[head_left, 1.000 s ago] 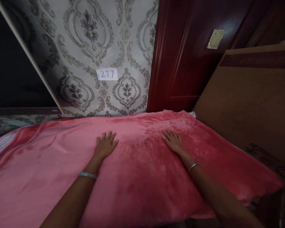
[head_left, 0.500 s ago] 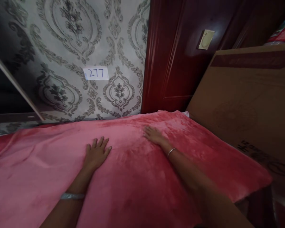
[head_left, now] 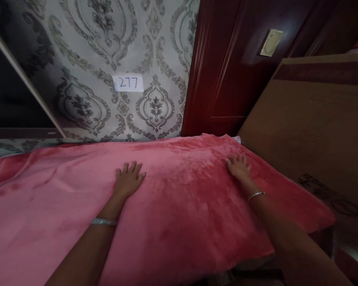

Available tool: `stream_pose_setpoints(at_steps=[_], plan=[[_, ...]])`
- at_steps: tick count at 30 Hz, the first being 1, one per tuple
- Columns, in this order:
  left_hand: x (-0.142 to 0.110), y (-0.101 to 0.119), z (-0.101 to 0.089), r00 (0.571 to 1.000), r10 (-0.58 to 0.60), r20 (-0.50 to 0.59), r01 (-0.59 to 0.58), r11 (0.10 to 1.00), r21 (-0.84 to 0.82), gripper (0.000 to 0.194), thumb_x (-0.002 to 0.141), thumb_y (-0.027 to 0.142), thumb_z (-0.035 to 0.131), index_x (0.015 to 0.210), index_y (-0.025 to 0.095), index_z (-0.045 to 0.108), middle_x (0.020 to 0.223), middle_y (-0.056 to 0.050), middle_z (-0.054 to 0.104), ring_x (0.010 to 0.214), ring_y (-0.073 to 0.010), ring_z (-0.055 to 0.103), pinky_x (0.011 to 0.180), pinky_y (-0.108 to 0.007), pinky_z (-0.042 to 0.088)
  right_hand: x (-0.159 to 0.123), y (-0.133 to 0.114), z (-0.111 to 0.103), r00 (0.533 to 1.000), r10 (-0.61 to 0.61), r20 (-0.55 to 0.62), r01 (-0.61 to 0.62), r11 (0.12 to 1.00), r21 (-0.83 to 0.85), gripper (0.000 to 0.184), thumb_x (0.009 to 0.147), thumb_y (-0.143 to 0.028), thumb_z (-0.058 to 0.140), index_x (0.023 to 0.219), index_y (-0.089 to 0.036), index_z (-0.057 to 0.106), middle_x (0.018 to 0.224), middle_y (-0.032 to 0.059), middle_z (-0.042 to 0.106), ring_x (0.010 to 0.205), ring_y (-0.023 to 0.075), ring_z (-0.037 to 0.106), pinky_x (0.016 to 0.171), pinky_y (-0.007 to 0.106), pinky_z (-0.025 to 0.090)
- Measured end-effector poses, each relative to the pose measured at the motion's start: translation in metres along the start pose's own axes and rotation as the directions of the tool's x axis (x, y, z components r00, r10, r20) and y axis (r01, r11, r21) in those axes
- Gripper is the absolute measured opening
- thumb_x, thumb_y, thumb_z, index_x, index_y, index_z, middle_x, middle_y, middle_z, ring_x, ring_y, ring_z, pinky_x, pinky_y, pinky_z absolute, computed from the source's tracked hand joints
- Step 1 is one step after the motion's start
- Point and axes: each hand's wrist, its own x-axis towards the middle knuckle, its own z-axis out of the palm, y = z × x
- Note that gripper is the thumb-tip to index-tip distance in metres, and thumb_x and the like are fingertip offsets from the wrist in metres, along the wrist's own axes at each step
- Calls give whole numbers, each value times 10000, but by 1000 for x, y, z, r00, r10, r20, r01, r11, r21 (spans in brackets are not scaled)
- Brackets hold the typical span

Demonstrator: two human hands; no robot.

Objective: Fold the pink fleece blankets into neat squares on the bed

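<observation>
A pink-red plush cloth (head_left: 173,198) covers the surface before me, its nap showing lighter and darker patches. Flat on its middle-left part lies my left hand (head_left: 129,178), fingers spread, a bracelet round the wrist. My right hand (head_left: 239,166) rests palm down on the cloth's right part, fingers apart, with a thin bangle on that wrist. Neither hand grips anything. Some folds and wrinkles run across the cloth's left side.
Patterned wallpaper (head_left: 89,71) with a paper label reading 277 (head_left: 128,82) rises behind the cloth. A dark red wooden panel (head_left: 220,79) stands right of it. A large cardboard box (head_left: 313,127) borders the right edge. At left is a dark screen (head_left: 12,91).
My right hand has slid to the right across the cloth, leaving lighter and darker streaks in the nap. My left hand stays pressed flat at about the same place. The view has shifted slightly.
</observation>
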Motion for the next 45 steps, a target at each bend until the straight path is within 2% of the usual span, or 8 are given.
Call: stream_pose_setpoints(at_steps=[6, 11, 17, 21, 26, 32, 38, 45], plan=[[-11, 6, 2, 1000, -3, -12, 2, 998, -63, 619, 1002, 543, 286, 1564, 300, 381, 1664, -71, 317, 1530, -373, 226, 1188, -633, 200, -102, -117, 27, 802, -586, 117, 587, 809, 31, 589, 1041, -456, 246, 1601, -291, 318, 1680, 52, 239, 1544, 293, 205, 1193, 581, 269], [-21, -5, 2, 999, 19, 37, -15, 992, -125, 655, 1001, 577, 296, 1571, 263, 367, 1679, -88, 272, 1543, -345, 215, 1216, -603, 185, -137, -128, 58, 735, -673, 80, 677, 734, -45, 590, 1020, -449, 250, 1562, -278, 407, 1641, 49, 336, 1522, 308, 267, 1175, 606, 292], [-65, -103, -25, 983, -174, 59, 178, 981, -76, 559, 1018, 520, 389, 1528, 295, 429, 1653, -82, 337, 1531, -312, 263, 1223, -602, 193, -131, -120, 67, 727, -684, 52, 686, 725, -62, 635, 1003, -477, 203, 1562, -260, 412, 1630, 53, 362, 1509, 310, 298, 1157, 599, 328], [-114, -181, -56, 939, -345, -10, 345, 938, -36, 450, 962, 418, 610, 1346, 187, 570, 1385, -120, 578, 1210, -274, 595, 1007, -523, 518, -130, -120, 71, 734, -679, 30, 679, 732, -55, 644, 989, -488, 186, 1548, -284, 432, 1622, 44, 379, 1507, 302, 306, 1156, 593, 336], [-147, -226, -80, 906, -419, -55, 419, 908, -2, 414, 950, 394, 638, 1295, 171, 591, 1296, -103, 615, 1104, -244, 635, 916, -462, 568, -130, -119, 76, 716, -698, -12, 697, 716, -35, 660, 972, -490, 181, 1536, -277, 450, 1591, 69, 429, 1488, 320, 336, 1126, 601, 369], [-109, -211, -64, 948, -318, -20, 318, 948, -5, 508, 1008, 443, 483, 1456, 204, 499, 1524, -150, 491, 1394, -311, 459, 1143, -560, 375, -126, -116, 86, 731, -681, -41, 681, 732, -8, 705, 963, -526, 140, 1530, -253, 460, 1588, 78, 434, 1483, 320, 348, 1125, 592, 369], [-31, -165, -24, 997, 22, 69, -18, 998, -62, 648, 1003, 543, 342, 1595, 283, 300, 1694, -67, 223, 1568, -267, 162, 1254, -550, 86, -119, -108, 98, 711, -700, -69, 703, 711, 26, 740, 947, -596, 139, 1528, -267, 459, 1578, 61, 448, 1489, 309, 346, 1147, 582, 355], [-9, -233, -15, 984, -175, 25, 175, 984, 13, 535, 1043, 437, 333, 1551, 280, 388, 1669, -85, 300, 1538, -295, 250, 1231, -590, 167, -115, -100, 101, 698, -704, -133, 716, 694, 81, 730, 920, -604, 188, 1501, -278, 487, 1537, 70, 500, 1459, 324, 395, 1160, 601, 350]])
